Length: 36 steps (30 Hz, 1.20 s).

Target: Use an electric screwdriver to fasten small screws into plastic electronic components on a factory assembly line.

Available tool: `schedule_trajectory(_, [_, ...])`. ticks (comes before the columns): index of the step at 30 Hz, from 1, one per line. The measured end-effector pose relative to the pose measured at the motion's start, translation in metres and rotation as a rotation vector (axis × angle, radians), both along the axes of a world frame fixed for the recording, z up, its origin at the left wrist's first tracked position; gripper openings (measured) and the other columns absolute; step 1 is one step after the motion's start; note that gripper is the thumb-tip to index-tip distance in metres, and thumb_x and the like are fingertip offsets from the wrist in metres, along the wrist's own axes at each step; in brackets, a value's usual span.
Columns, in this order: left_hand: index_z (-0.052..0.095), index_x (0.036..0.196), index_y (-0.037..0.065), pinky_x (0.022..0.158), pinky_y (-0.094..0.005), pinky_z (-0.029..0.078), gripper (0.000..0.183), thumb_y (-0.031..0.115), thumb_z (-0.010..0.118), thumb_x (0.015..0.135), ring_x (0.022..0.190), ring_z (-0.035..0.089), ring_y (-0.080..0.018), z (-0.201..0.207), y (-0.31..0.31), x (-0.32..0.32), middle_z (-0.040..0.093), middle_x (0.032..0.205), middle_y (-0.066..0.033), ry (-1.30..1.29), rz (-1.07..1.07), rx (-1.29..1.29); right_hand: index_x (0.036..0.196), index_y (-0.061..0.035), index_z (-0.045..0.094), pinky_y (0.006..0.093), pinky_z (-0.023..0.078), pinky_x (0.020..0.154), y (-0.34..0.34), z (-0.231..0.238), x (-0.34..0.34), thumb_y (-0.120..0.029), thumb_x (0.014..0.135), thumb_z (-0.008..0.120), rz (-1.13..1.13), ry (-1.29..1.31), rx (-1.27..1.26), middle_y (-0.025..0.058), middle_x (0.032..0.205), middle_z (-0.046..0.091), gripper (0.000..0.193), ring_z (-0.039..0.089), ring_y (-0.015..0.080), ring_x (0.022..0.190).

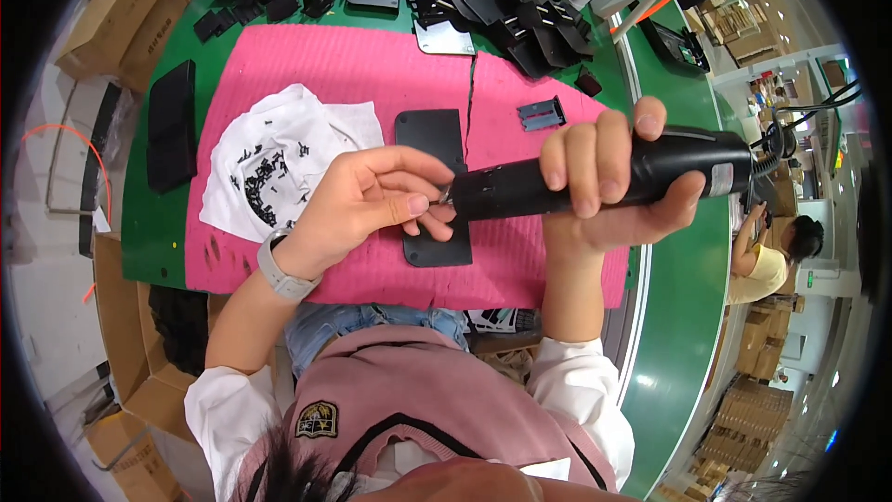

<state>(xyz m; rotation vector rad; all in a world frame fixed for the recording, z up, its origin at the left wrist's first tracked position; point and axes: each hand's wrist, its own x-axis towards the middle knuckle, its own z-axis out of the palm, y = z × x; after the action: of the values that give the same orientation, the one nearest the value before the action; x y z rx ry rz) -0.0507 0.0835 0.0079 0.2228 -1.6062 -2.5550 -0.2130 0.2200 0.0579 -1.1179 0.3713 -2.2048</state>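
Note:
My right hand is wrapped round a black electric screwdriver, which lies almost level with its tip to the left and its cord at the right end. At that tip, the fingers of my left hand pinch together; what sits between them is too small to make out, perhaps partly the bit. Below both hands a flat black plate rests on the pink foam mat. Left of it, a white cloth carries many small black screws.
A small dark bracket lies on the mat's right. Black plates and brackets pile up at the back of the green table. A black case is at the left, cardboard boxes beyond. Another person is far right.

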Motion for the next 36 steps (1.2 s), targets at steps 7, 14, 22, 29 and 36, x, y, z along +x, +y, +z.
schedule_trajectory(7, [0.051, 0.112, -0.009, 0.053, -0.0235, 0.046, 0.038, 0.023, 0.057, 0.092, 0.054, 0.058, -0.0119, -0.016, -0.005, -0.009, 0.062, 0.069, -0.0081, -0.172, 0.374, -0.524, 0.108, -0.006, 0.044, 0.0313, 0.041, 0.054, -0.006, 0.002, 0.004, -0.045, 0.084, 0.059, -0.071, 0.253, 0.204, 0.0023, 0.062, 0.047, 0.048, 0.045, 0.013, 0.046])
schedule_trajectory(14, [0.043, 0.12, -0.011, 0.047, -0.0278, 0.045, 0.044, 0.021, 0.054, 0.091, 0.045, 0.06, -0.0174, -0.02, -0.002, -0.008, 0.061, 0.059, -0.0121, -0.306, 0.143, -0.625, 0.106, -0.0047, 0.043, 0.0312, 0.042, 0.051, -0.013, 0.0, 0.019, -0.038, 0.079, 0.064, -0.175, 0.379, 0.31, 0.0042, 0.059, 0.047, 0.048, 0.045, 0.0151, 0.045])
schedule_trajectory(22, [0.042, 0.101, -0.006, 0.042, -0.0274, 0.042, 0.026, 0.009, 0.057, 0.087, 0.043, 0.057, -0.0155, -0.027, 0.002, -0.012, 0.059, 0.063, -0.0093, -0.259, 0.166, -0.391, 0.093, -0.005, 0.041, 0.0257, 0.036, 0.043, -0.034, 0.005, 0.025, -0.028, 0.079, 0.067, -0.185, 0.444, 0.445, 0.0056, 0.057, 0.046, 0.037, 0.041, 0.0125, 0.044])
schedule_trajectory(29, [0.042, 0.1, -0.005, 0.041, -0.0278, 0.041, 0.024, 0.007, 0.057, 0.086, 0.042, 0.056, -0.0152, -0.037, 0.003, -0.014, 0.058, 0.061, -0.0096, -0.205, 0.191, -0.335, 0.094, -0.0033, 0.042, 0.024, 0.035, 0.04, -0.041, 0.004, 0.025, -0.029, 0.076, 0.072, -0.127, 0.479, 0.44, 0.0048, 0.055, 0.046, 0.043, 0.041, 0.0111, 0.042])
schedule_trajectory(36, [0.042, 0.098, -0.005, 0.041, -0.0283, 0.042, 0.023, 0.007, 0.057, 0.086, 0.043, 0.056, -0.0161, -0.034, 0.004, -0.011, 0.059, 0.061, -0.0103, -0.246, 0.195, -0.368, 0.087, -0.0014, 0.049, 0.0232, 0.039, 0.046, -0.042, 0.003, 0.021, -0.021, 0.071, 0.073, -0.109, 0.389, 0.442, 0.0048, 0.064, 0.051, 0.035, 0.047, 0.0111, 0.05])
